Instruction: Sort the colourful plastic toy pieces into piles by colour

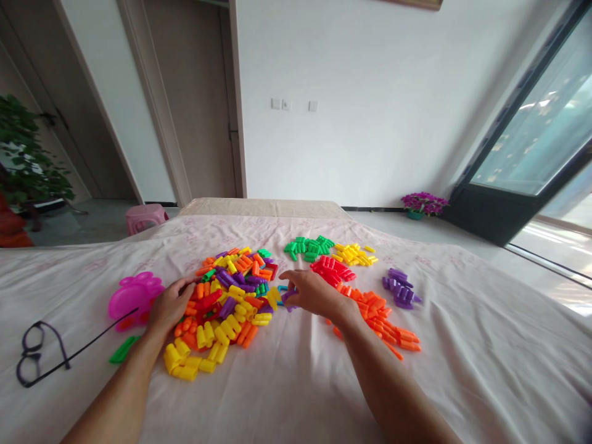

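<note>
My left hand (172, 303) lies at the left edge of a mixed heap of plastic pieces (226, 296), fingers apart and bent onto it; their tips are partly hidden. The heap holds yellow, orange, purple, red and green tube-like pieces. Just right of it, my right hand (311, 290) hovers over the cloth with the index finger stretched left. Purple plastic pieces (290, 299) show beneath its fingers and seem held there, partly covered. Close to those fingers are a blurred yellow piece (274, 298) and a light blue piece (281, 288).
Single-colour groups lie to the right: green (309, 248), yellow (355, 254), red (333, 270), orange (377, 317) and purple (400, 288). On the left are a pink plastic tray (129, 297), a green piece (124, 349) and black eyeglasses (34, 354). A wrinkled pale cloth (277, 394) covers the table.
</note>
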A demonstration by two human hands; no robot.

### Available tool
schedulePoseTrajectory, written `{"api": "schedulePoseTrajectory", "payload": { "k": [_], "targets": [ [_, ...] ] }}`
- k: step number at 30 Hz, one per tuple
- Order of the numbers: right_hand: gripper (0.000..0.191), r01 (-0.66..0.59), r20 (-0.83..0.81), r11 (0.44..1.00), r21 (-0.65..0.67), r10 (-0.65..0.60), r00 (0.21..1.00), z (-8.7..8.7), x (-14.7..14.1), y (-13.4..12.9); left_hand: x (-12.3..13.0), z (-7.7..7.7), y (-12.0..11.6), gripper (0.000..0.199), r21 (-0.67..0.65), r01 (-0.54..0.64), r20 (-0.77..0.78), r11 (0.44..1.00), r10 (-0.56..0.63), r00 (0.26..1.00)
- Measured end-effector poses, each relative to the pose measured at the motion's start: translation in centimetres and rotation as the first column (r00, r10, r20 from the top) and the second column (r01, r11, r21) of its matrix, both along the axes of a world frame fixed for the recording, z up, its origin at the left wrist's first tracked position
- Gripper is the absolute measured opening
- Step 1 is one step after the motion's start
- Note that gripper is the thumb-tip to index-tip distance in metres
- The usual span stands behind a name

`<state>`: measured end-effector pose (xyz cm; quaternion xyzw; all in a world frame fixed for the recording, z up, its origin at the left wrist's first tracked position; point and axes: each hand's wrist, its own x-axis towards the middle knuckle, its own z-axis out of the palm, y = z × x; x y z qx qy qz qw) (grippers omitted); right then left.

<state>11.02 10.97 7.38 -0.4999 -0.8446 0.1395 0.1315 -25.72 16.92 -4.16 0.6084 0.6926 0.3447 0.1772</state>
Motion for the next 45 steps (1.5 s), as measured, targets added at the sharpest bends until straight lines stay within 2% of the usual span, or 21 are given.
{"api": "schedulePoseTrajectory", "payload": {
  "k": [4,8,12,16,21,23,24,25,26,28,30,31,33,35,38,41,45],
  "targets": [
    [0.026,0.132,0.011,0.987,0.095,-0.133,0.991,1.6,3.1,0.5,-0.2,0.0,0.0,0.044,-0.028,0.01,-0.008,1.0,-0.011,1.0],
    [0.026,0.374,0.043,0.915,0.15,-0.384,0.922,2.4,8.3,1.2,-0.7,-0.5,0.4,0.045,-0.039,-0.007,-0.035,0.999,0.006,0.999],
    [0.03,0.614,0.063,0.783,0.101,-0.621,0.781,1.3,14.0,1.7,-0.8,-0.7,0.6,0.044,-0.03,-0.022,-0.025,0.999,0.021,0.999],
    [0.037,0.792,0.043,0.61,0.018,-0.792,0.609,-0.1,18.4,1.1,-0.7,-0.7,0.7,0.044,-0.035,-0.031,-0.031,0.999,0.03,0.999],
    [0.044,0.918,-0.046,0.39,0.079,-0.918,0.394,-0.2,21.2,-0.1,-0.8,-0.7,0.6,0.044,-0.045,-0.026,-0.041,0.999,0.024,0.999],
    [0.045,0.928,-0.086,0.354,0.119,-0.927,0.365,0.2,21.1,-0.2,-0.7,-0.7,0.6,0.044,-0.041,-0.016,-0.025,0.999,0.015,1.0],
    [0.044,0.92,-0.106,0.368,0.134,-0.918,0.382,0.5,20.7,-0.1,-0.7,-0.6,0.5,0.043,-0.036,-0.01,-0.017,0.999,0.009,1.0],
    [0.042,0.903,-0.122,0.406,0.142,-0.898,0.423,0.8,20.0,0.1,-0.7,-0.5,0.5,0.043,-0.031,-0.007,-0.013,0.999,0.006,1.0],
    [0.039,0.871,-0.132,0.47,0.143,-0.863,0.487,1.1,19.1,0.3,-0.6,-0.5,0.4,0.043,-0.029,-0.007,-0.012,1.0,0.007,1.0],
    [0.034,0.755,-0.122,0.644,0.123,-0.745,0.656,1.5,16.4,0.9,-0.5,-0.3,0.3,0.042,-0.034,-0.015,-0.015,0.999,0.015,1.0],
    [0.029,0.559,-0.084,0.825,0.087,-0.553,0.829,1.6,12.9,1.5,-0.5,-0.2,0.3,0.043,-0.044,-0.015,-0.013,0.999,0.015,1.0],
    [0.028,0.447,-0.064,0.892,0.066,-0.443,0.894,1.4,11.1,1.8,-0.4,-0.1,0.2,0.043,-0.046,-0.011,-0.012,0.999,0.01,1.0],
    [0.028,0.244,-0.038,0.97,0.02,-0.243,0.969,0.7,7.4,2.0,-0.4,0.0,0.2,0.043,-0.044,-0.004,-0.015,0.999,0.004,1.0],
    [0.03,0.07,-0.031,0.998,0.008,-0.07,0.997,-0.2,4.2,2.0,-0.3,0.1,0.2,0.043,-0.044,-0.014,-0.021,0.999,0.013,1.0],
    [0.029,-0.11,-0.035,0.992,0.065,0.113,0.993,-1.7,0.5,1.6,-0.3,0.1,0.1,0.043,-0.057,-0.025,-0.013,0.998,0.024,1.0],
    [0.024,-0.166,-0.011,0.978,0.13,0.169,0.986,-2.9,-1.8,1.0,-0.3,-0.1,0.1,0.043,-0.043,-0.003,0.017,0.999,0.004,1.0],
    [0.016,-0.204,0.084,0.964,0.169,0.193,0.978,-4.2,-3.3,0.6,-0.3,-0.3,0.3,0.042,-0.015,-0.002,0.032,1.0,0.002,0.999]
  ]
}}
